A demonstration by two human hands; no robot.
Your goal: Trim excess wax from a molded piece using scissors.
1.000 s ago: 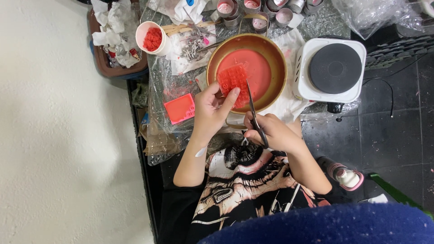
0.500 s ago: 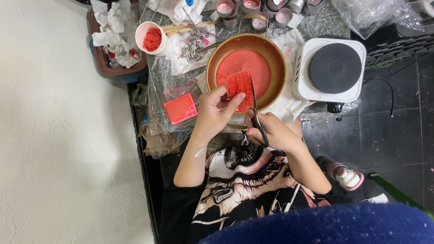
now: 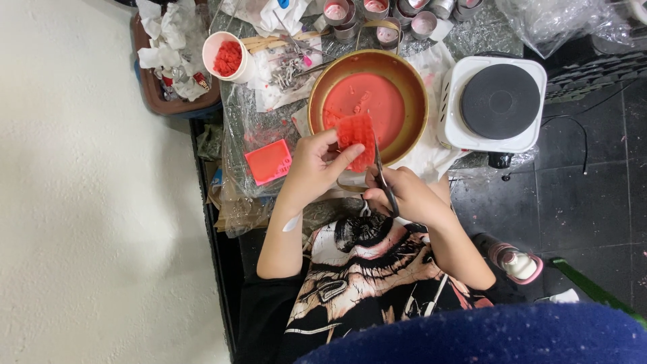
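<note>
My left hand (image 3: 311, 168) holds a small red block with a bumpy moulded face (image 3: 356, 138) over the near rim of a brass-coloured bowl (image 3: 412, 94) that has red wax inside. My right hand (image 3: 406, 195) grips a pair of dark scissors (image 3: 383, 180), their blades pointing up against the block's right edge. Both hands are above the table's near edge, close to my chest.
A white single hot plate (image 3: 499, 102) stands right of the bowl. A pink square mould (image 3: 268, 162) lies left of my left hand. A white cup of red pieces (image 3: 227, 57), small metal tins (image 3: 377, 20) and crumpled plastic sit at the back.
The red block has turned in my left hand and shifted slightly right and down toward the bowl's near rim. The scissors have moved in close under its right edge.
</note>
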